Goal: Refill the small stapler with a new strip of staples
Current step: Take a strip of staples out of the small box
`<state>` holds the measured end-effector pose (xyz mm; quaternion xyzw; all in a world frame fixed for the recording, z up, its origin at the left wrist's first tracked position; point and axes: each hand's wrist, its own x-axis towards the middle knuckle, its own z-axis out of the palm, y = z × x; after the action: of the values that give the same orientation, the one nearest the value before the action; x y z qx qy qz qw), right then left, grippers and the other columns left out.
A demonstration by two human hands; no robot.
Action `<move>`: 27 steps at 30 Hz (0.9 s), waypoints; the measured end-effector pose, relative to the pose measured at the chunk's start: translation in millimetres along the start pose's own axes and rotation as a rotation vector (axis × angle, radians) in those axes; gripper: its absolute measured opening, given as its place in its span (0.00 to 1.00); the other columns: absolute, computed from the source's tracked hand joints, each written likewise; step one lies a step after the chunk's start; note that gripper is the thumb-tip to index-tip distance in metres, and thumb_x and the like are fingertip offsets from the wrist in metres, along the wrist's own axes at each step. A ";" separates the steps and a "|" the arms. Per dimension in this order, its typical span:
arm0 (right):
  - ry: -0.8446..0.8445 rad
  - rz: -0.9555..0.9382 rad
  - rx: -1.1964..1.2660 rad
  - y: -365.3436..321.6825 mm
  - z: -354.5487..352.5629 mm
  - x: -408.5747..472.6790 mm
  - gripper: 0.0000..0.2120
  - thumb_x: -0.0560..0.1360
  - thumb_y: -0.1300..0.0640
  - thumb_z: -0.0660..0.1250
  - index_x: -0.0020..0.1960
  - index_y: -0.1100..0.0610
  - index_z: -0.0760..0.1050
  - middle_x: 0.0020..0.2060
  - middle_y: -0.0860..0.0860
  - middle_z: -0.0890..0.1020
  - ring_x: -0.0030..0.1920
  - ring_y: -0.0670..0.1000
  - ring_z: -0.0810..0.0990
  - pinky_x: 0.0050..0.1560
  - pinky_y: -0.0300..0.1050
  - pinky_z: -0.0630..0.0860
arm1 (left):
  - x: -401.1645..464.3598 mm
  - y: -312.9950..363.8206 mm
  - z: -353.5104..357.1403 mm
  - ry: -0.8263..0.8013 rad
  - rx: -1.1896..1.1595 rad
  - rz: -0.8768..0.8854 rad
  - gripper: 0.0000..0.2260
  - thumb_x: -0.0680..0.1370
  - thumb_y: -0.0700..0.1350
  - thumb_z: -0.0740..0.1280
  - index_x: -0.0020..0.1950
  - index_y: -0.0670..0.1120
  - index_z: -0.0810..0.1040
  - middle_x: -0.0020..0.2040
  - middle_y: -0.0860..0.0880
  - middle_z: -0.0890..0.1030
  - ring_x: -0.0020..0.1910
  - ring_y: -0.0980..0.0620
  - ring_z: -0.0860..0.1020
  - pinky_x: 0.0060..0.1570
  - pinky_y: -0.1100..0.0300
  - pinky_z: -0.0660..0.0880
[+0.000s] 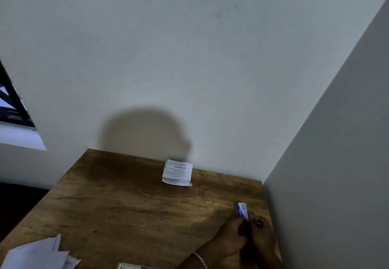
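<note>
Both my hands meet at the table's right side, near the wall. My left hand (pixel 229 239), with a bracelet on the wrist, and my right hand (pixel 263 235) pinch a small blue and white staple box (pixel 242 210) that stands up between the fingertips. A thin dark piece shows at my right fingers; I cannot tell what it is. The stapler itself is not clearly visible; the hands are dark and hide what lies between them.
The wooden table (pixel 126 205) stands in a corner, walls behind and to the right. A folded printed paper (pixel 177 173) lies by the back wall. Loose white papers (pixel 37 254) sit at the front left. A yellow-edged object (pixel 134 266) peeks in at the bottom edge.
</note>
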<state>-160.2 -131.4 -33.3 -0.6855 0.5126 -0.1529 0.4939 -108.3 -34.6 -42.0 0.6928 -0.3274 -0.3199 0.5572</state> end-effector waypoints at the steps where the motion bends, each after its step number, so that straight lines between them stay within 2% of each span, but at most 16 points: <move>1: -0.018 -0.006 -0.008 -0.6 -1.6 8.1 0.11 0.71 0.58 0.72 0.52 0.60 0.81 0.50 0.60 0.84 0.47 0.58 0.79 0.51 0.47 0.72 | 4.5 2.1 0.0 0.000 0.082 0.043 0.22 0.73 0.27 0.61 0.66 0.40 0.71 0.61 0.41 0.78 0.48 0.73 0.76 0.50 0.78 0.70; 3: -0.053 -0.006 -0.013 -1.5 -3.5 21.2 0.13 0.72 0.59 0.72 0.55 0.62 0.80 0.52 0.61 0.84 0.52 0.61 0.80 0.58 0.52 0.74 | 19.3 -3.4 5.0 0.024 0.175 0.114 0.21 0.74 0.28 0.61 0.66 0.40 0.71 0.61 0.41 0.77 0.50 0.73 0.76 0.51 0.80 0.69; 5: -0.076 -0.008 -0.029 -1.3 -3.2 30.3 0.12 0.72 0.59 0.72 0.55 0.62 0.81 0.52 0.61 0.84 0.53 0.62 0.81 0.59 0.53 0.74 | 30.0 -10.9 2.8 0.015 0.246 0.140 0.14 0.77 0.32 0.61 0.61 0.37 0.75 0.55 0.42 0.80 0.50 0.65 0.79 0.50 0.77 0.70; 6: -0.083 -0.004 -0.044 -0.5 -2.4 33.3 0.12 0.72 0.59 0.72 0.55 0.62 0.81 0.52 0.61 0.84 0.53 0.61 0.81 0.59 0.52 0.73 | 30.9 -12.2 0.2 -0.033 0.173 0.131 0.11 0.79 0.35 0.59 0.54 0.38 0.81 0.46 0.45 0.83 0.44 0.63 0.81 0.44 0.76 0.73; 7: -0.091 -0.001 -0.058 0.7 -0.7 35.2 0.13 0.72 0.58 0.71 0.55 0.61 0.81 0.52 0.61 0.84 0.53 0.61 0.80 0.57 0.50 0.72 | 33.7 -16.3 1.2 -0.008 0.073 0.093 0.18 0.81 0.39 0.56 0.43 0.42 0.85 0.37 0.48 0.83 0.36 0.59 0.82 0.37 0.73 0.75; 8: -0.098 0.001 -0.066 1.5 1.4 35.0 0.13 0.73 0.58 0.71 0.55 0.61 0.81 0.52 0.61 0.84 0.52 0.60 0.80 0.54 0.47 0.71 | 36.1 -16.2 4.2 0.043 0.083 0.035 0.22 0.82 0.42 0.55 0.36 0.47 0.85 0.34 0.47 0.83 0.35 0.55 0.82 0.34 0.72 0.75; 9: -0.099 0.001 -0.073 2.1 3.4 34.3 0.12 0.73 0.57 0.71 0.55 0.61 0.81 0.52 0.61 0.84 0.50 0.59 0.79 0.52 0.46 0.69 | 38.2 -17.2 6.6 0.038 0.231 0.020 0.19 0.81 0.42 0.57 0.38 0.51 0.84 0.41 0.43 0.84 0.42 0.50 0.82 0.38 0.73 0.74; 10: -0.093 0.001 -0.086 2.4 5.2 32.7 0.12 0.74 0.56 0.70 0.55 0.61 0.81 0.52 0.61 0.84 0.49 0.59 0.79 0.52 0.46 0.69 | 35.6 -14.6 8.6 0.071 0.337 0.005 0.12 0.79 0.41 0.60 0.47 0.53 0.82 0.53 0.39 0.82 0.54 0.45 0.79 0.48 0.73 0.72; 11: -0.083 -0.006 -0.110 3.4 7.0 30.5 0.13 0.74 0.55 0.69 0.56 0.60 0.80 0.53 0.61 0.83 0.49 0.60 0.79 0.52 0.46 0.69 | 37.9 -14.9 9.8 0.157 0.203 -0.054 0.11 0.78 0.39 0.63 0.57 0.49 0.79 0.64 0.39 0.76 0.63 0.44 0.74 0.57 0.70 0.69; 12: -0.069 -0.021 -0.137 4.4 8.6 28.2 0.14 0.76 0.54 0.67 0.58 0.60 0.79 0.55 0.61 0.82 0.52 0.61 0.79 0.53 0.46 0.69 | 36.3 -16.7 10.2 0.214 0.108 -0.068 0.16 0.77 0.38 0.64 0.65 0.45 0.74 0.69 0.40 0.71 0.68 0.45 0.70 0.63 0.67 0.66; 13: -0.056 -0.044 -0.151 5.3 10.9 24.9 0.15 0.76 0.53 0.66 0.60 0.59 0.77 0.56 0.61 0.81 0.55 0.62 0.78 0.54 0.47 0.68 | 34.3 -17.5 10.9 0.208 0.088 -0.060 0.20 0.76 0.36 0.64 0.68 0.42 0.71 0.70 0.42 0.69 0.68 0.49 0.69 0.63 0.70 0.66; 16: -0.042 -0.087 -0.139 6.0 18.3 11.7 0.16 0.76 0.54 0.66 0.61 0.60 0.73 0.56 0.62 0.81 0.55 0.63 0.78 0.52 0.47 0.69 | 23.3 -13.1 6.1 0.215 0.076 -0.075 0.21 0.74 0.29 0.62 0.66 0.38 0.72 0.67 0.42 0.71 0.57 0.63 0.74 0.54 0.77 0.69; 19: -0.066 -0.113 -0.134 8.1 27.5 -8.3 0.13 0.75 0.57 0.67 0.59 0.58 0.73 0.51 0.60 0.82 0.47 0.59 0.79 0.48 0.47 0.72 | 8.4 -17.3 -9.6 0.192 0.144 -0.056 0.17 0.74 0.29 0.62 0.63 0.37 0.75 0.62 0.42 0.76 0.48 0.74 0.74 0.44 0.82 0.70; 21: -0.070 -0.139 -0.117 9.4 34.7 -24.7 0.11 0.74 0.59 0.66 0.57 0.57 0.73 0.46 0.58 0.83 0.42 0.56 0.78 0.44 0.46 0.71 | -5.1 -20.1 -24.3 0.186 0.156 -0.111 0.15 0.74 0.31 0.62 0.59 0.37 0.78 0.60 0.40 0.80 0.48 0.66 0.77 0.44 0.79 0.71; 24: -0.150 -0.172 -0.091 10.3 47.9 -51.8 0.08 0.73 0.58 0.68 0.52 0.54 0.75 0.41 0.53 0.82 0.40 0.54 0.79 0.43 0.44 0.72 | -29.5 -24.3 -48.0 0.271 0.138 -0.202 0.12 0.74 0.32 0.64 0.56 0.39 0.80 0.57 0.40 0.82 0.55 0.48 0.80 0.54 0.62 0.75; 27: -0.354 -0.164 -0.049 11.1 58.9 -74.4 0.03 0.73 0.61 0.68 0.46 0.58 0.80 0.40 0.53 0.83 0.38 0.50 0.78 0.41 0.45 0.72 | -55.7 -31.4 -76.7 0.360 0.179 -0.250 0.11 0.73 0.31 0.63 0.53 0.35 0.80 0.56 0.39 0.82 0.57 0.44 0.79 0.55 0.61 0.73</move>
<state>-155.9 -37.1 -47.9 -0.7529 0.3636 -0.0571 0.5456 -75.6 58.9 -55.1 0.8204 -0.1616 -0.2275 0.4990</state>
